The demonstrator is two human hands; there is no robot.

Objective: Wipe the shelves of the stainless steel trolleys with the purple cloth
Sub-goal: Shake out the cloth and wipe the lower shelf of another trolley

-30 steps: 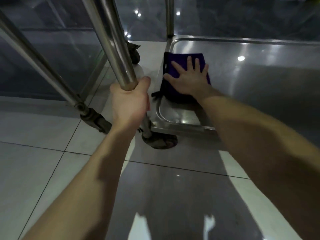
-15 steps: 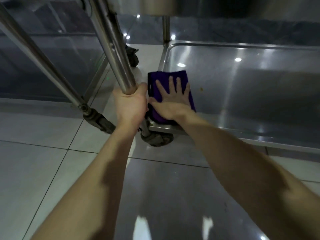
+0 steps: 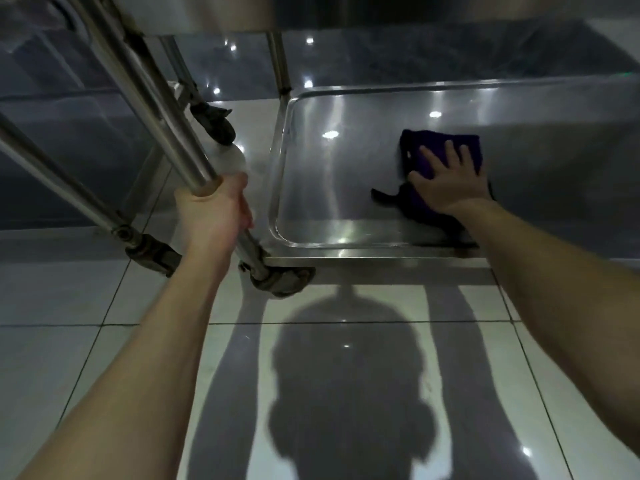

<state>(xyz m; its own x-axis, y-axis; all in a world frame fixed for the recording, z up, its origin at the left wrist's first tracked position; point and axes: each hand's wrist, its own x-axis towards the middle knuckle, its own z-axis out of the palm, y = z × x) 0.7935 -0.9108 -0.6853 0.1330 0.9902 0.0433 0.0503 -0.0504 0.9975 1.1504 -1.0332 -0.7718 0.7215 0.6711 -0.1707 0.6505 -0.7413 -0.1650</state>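
The purple cloth [image 3: 429,157] lies flat on the bottom shelf [image 3: 329,188] of a stainless steel trolley, right of the shelf's middle. My right hand [image 3: 446,181] presses on the cloth with straight, spread fingers and covers much of it. A dark corner of the cloth sticks out to the left of the hand. My left hand [image 3: 214,213] grips the trolley's near left upright post [image 3: 162,126], just above the caster wheel [image 3: 280,278].
A second steel trolley's legs [image 3: 52,174] and casters [image 3: 152,252] stand close on the left. An upper shelf [image 3: 346,12] hangs overhead. Glossy white floor tiles [image 3: 104,358] lie in front, with my shadow on them.
My right hand has slid the cloth from the shelf's near left corner to the right along the shelf. My left hand keeps its grip on the post.
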